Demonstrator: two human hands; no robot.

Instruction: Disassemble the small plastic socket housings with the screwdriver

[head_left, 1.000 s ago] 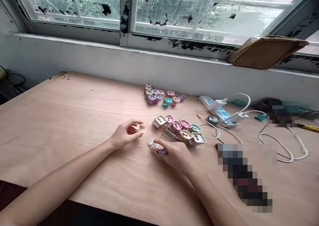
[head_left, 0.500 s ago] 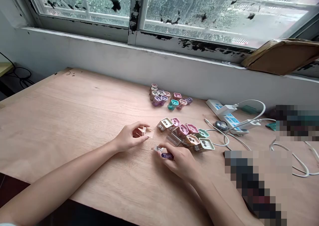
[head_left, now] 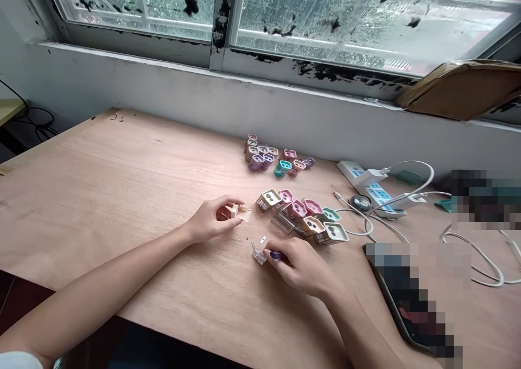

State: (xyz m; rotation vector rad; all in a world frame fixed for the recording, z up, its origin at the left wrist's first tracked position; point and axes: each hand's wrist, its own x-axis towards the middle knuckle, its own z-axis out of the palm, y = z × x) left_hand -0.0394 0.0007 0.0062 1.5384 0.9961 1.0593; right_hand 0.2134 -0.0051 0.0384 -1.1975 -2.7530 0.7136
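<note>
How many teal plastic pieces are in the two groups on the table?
2: one teal piece in the far group, one teal piece in the near group. More may be hidden.

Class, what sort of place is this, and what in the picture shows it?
Likely a makeshift workshop: a plywood bench, a power strip, and piles of small plastic socket parts.

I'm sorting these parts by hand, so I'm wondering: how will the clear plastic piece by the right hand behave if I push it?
The clear plastic piece looks light and stiff, so it probably won't bend. Its boxy shape suggests it would slide or tip on the smooth wooden tabletop rather than roll. Being small and see-through, it may be somewhat brittle.
</note>
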